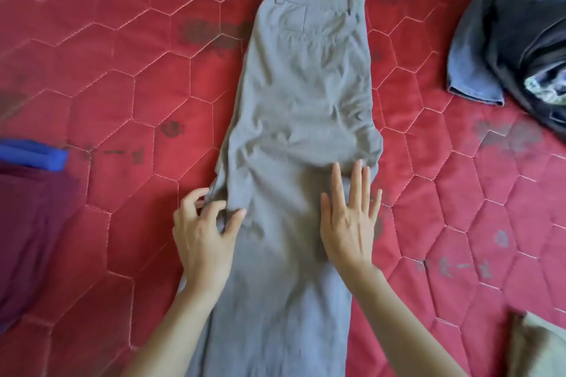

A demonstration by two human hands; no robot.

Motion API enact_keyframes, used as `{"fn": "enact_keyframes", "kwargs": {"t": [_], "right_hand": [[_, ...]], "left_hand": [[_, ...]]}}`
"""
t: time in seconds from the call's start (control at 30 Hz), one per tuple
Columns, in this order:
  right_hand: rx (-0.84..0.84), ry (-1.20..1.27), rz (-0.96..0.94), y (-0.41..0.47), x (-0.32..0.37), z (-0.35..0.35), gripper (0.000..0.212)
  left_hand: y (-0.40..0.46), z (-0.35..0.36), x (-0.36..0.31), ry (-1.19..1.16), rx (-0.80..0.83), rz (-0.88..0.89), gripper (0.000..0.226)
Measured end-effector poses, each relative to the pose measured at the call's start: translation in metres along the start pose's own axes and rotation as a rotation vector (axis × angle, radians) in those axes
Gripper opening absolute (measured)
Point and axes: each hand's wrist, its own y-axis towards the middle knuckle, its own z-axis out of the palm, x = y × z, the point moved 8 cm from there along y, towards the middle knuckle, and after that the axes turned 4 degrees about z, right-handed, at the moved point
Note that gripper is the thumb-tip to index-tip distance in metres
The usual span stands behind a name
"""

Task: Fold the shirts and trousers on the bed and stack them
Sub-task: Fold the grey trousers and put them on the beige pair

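A person's two bare forearms reached forward from the bottom of the view onto a pair of grey trousers (303, 119) laid flat on a red quilted bed (122, 86); the trousers lay halved lengthwise, leg upon leg, their long axis running straight away from the person, legs nearest and passing out of view at the bottom edge, waistband farthest; the left hand (203, 232) sat at the trousers' left edge, fingers curled and pinching a bunched bit of cloth there; the right hand (349, 223) lay flat on the cloth near the right edge, fingers straight and spread, pressing down just below a bulge of fabric at the seat; both hands were about equally near the garment's middle, so a fold along the long axis, bringing one end toward the other, looked the likely next move; bare mattress lay open on either side; to the left, at the frame's edge, lay maroon and blue cloth (33, 193); a pale cloth (539, 343) showed at the near right corner; far right lay a heap of dark clothes (514, 34), well apart.
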Motion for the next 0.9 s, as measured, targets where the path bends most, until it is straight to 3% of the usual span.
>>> {"fn": "enact_keyframes", "kwargs": {"t": [0.3,0.53,0.73,0.9], "right_hand": [[0.063,0.015,0.163,-0.107,-0.001,0.017,0.057],[0.037,-0.039,0.132,-0.118,0.015,0.015,0.053],[0.151,-0.11,0.127,-0.123,0.009,0.035,0.055],[0.05,0.108,0.264,-0.134,0.003,0.009,0.064]], "left_hand": [[-0.022,-0.015,0.012,-0.119,0.05,-0.007,0.007],[-0.01,-0.022,0.03,-0.162,0.121,-0.054,0.011],[-0.004,-0.018,0.047,-0.084,0.146,-0.146,0.013],[-0.026,-0.024,0.047,-0.07,0.217,-0.164,0.02]]}}
